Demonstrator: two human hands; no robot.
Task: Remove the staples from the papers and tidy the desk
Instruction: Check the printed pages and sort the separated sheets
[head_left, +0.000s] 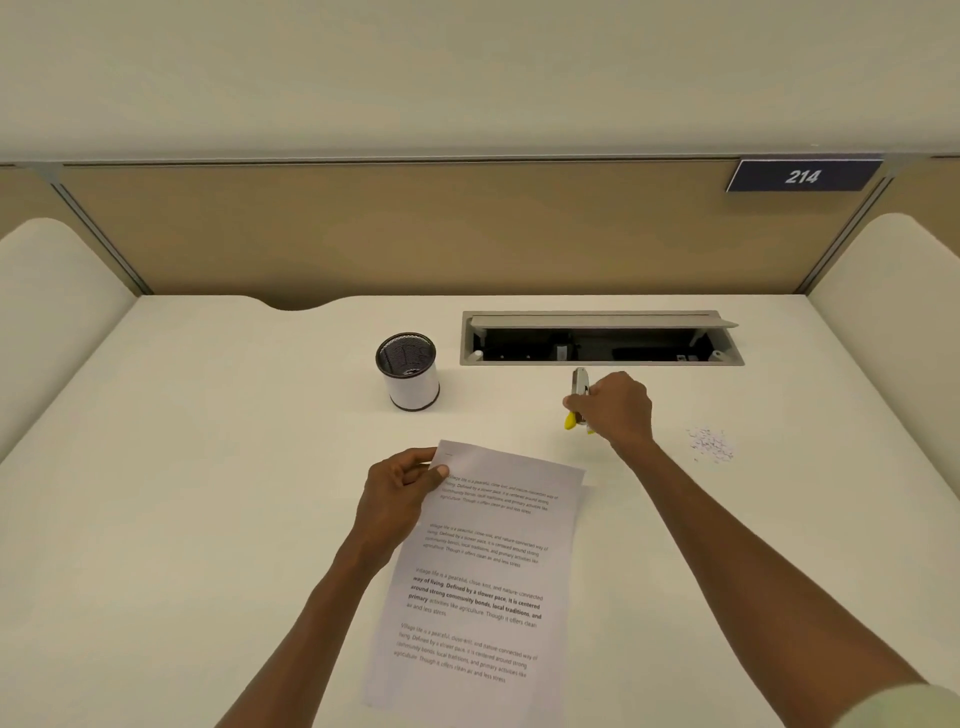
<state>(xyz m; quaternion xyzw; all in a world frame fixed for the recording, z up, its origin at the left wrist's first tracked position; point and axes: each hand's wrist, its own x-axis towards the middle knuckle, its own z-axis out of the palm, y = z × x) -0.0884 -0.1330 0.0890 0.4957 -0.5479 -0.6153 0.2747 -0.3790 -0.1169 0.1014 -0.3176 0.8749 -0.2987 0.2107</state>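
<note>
One staple remover (577, 400) in right hand (618, 410)

Smooth, matt cream laminate desk top (208, 467). Thin white printed paper sheets (483, 571), matt, flat, black text on the top sheet. Staple remover with bare silvery metal body and glossy yellow plastic grips (576, 402). Cylindrical pen cup of dark wire mesh (408, 371), wrapped outside in a smooth white sleeve with dark rims. Grey, matt cable tray frame with hinged lid (597, 319), metal or plastic cannot be told. Tan, matt back partition panel (363, 234), fabric-like. Small heap of pale paper bits (711, 446). Dark, slightly glossy number plate (802, 175).
</note>
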